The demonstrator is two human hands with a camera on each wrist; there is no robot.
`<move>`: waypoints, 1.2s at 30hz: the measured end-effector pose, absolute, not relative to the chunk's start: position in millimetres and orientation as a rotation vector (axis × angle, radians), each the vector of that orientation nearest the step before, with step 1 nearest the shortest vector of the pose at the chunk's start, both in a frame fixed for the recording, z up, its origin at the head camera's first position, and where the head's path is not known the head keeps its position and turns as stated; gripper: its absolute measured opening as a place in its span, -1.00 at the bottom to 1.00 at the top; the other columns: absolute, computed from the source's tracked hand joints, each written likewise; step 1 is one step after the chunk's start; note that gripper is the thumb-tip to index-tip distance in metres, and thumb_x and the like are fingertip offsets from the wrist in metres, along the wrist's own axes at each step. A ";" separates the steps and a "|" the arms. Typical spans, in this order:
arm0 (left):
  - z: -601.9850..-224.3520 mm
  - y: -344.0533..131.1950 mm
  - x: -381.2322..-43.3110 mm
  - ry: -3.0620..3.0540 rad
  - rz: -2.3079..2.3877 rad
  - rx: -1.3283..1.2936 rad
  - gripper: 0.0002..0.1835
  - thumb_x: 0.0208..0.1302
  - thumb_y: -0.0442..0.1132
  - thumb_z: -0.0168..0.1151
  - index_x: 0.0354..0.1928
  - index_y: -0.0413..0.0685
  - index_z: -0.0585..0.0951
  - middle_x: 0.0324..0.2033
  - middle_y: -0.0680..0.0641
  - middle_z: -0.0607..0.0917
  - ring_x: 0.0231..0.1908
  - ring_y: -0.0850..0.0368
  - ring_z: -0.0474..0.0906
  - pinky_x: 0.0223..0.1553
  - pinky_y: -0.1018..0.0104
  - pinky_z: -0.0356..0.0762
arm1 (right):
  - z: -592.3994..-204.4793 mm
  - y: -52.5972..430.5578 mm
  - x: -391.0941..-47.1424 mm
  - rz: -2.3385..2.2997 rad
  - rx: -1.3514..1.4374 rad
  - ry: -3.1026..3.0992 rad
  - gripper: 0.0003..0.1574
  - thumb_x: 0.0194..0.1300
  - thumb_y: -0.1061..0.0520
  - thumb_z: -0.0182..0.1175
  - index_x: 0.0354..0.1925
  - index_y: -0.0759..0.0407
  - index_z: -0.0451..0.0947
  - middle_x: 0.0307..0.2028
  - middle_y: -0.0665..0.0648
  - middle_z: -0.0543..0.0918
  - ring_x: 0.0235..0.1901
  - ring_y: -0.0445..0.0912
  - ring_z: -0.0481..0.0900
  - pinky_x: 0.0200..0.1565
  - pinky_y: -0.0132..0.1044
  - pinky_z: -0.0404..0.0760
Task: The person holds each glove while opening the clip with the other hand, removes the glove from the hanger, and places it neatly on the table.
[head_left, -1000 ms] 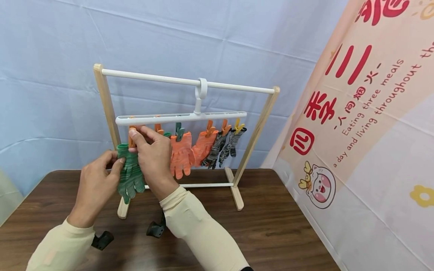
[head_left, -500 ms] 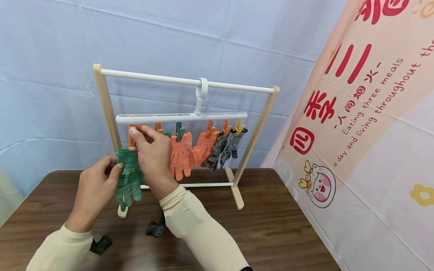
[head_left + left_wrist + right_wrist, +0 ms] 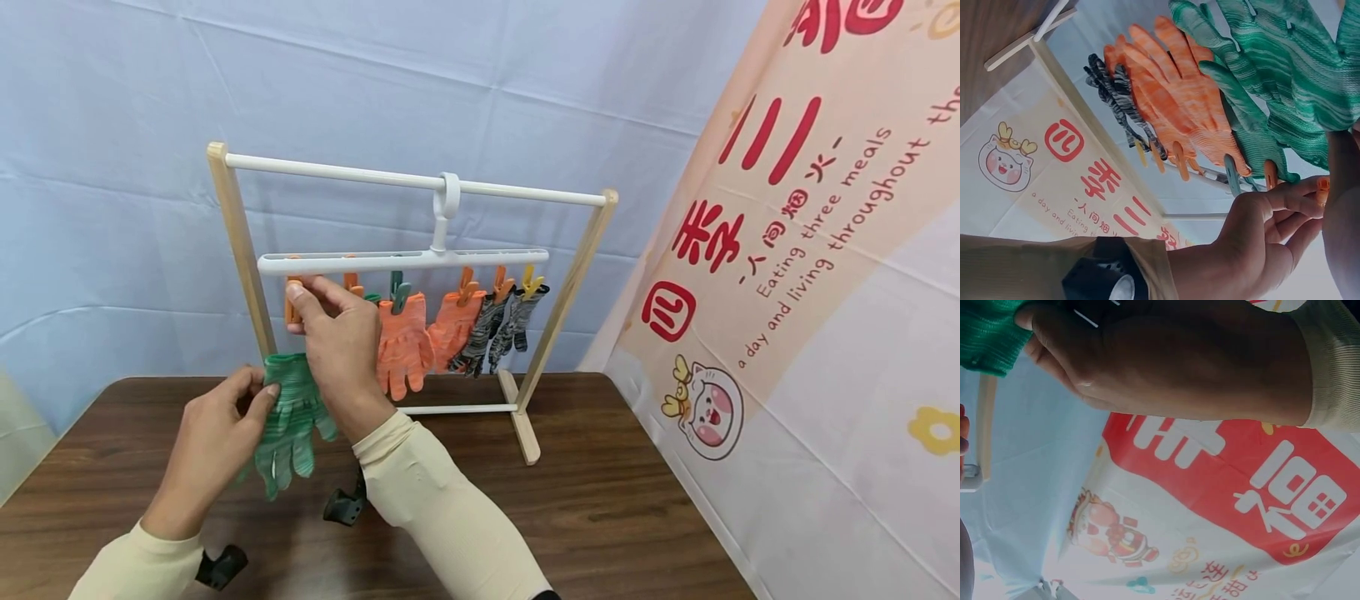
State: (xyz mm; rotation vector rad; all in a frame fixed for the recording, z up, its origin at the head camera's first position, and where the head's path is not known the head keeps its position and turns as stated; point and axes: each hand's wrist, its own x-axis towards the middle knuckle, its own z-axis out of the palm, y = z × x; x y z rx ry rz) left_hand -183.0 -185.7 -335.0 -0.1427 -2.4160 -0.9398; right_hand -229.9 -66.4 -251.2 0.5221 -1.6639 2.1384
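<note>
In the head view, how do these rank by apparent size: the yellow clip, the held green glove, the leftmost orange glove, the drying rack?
1. Drying rack
2. Held green glove
3. Leftmost orange glove
4. Yellow clip

Between 2 and 3, true size is unsure: the green one seems nearer the camera.

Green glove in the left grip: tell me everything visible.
The green glove looks knitted, streaked lighter and darker green, with a brighter green cuff edge. It hangs cuff up, fingers down, over the table, pinched near the cuff by the left grip. The cuff sits below the orange clip, apart from it.
</note>
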 end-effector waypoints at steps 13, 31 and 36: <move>-347.1 -179.5 -181.3 -2.469 -0.965 -0.147 -0.88 0.36 -0.10 0.00 -0.29 0.06 0.48 -0.64 0.05 0.39 -0.69 0.20 0.25 -0.65 0.36 0.20 | -251.2 -65.4 -228.7 2.134 0.490 -1.685 -0.76 0.18 0.11 0.24 -0.16 0.12 0.66 -0.40 -0.02 0.62 -0.46 -0.15 0.59 -0.40 -0.33 0.60; -359.1 -176.9 -178.0 -2.525 -1.027 -0.116 -0.87 0.36 -0.10 0.00 -0.27 0.05 0.49 -0.64 0.04 0.40 -0.70 0.18 0.26 -0.65 0.34 0.22 | -248.8 -67.1 -228.6 2.118 0.471 -1.709 -0.75 0.17 0.10 0.24 -0.16 0.11 0.66 -0.40 0.00 0.63 -0.52 -0.10 0.60 -0.42 -0.33 0.60; -361.4 -176.7 -177.6 -2.530 -1.039 -0.132 -0.87 0.36 -0.10 0.00 -0.27 0.06 0.48 -0.64 0.04 0.40 -0.69 0.18 0.27 -0.65 0.35 0.23 | -248.9 -67.6 -228.9 2.110 0.464 -1.728 -0.75 0.18 0.10 0.24 -0.14 0.10 0.65 -0.38 0.01 0.64 -0.51 -0.06 0.61 -0.41 -0.32 0.60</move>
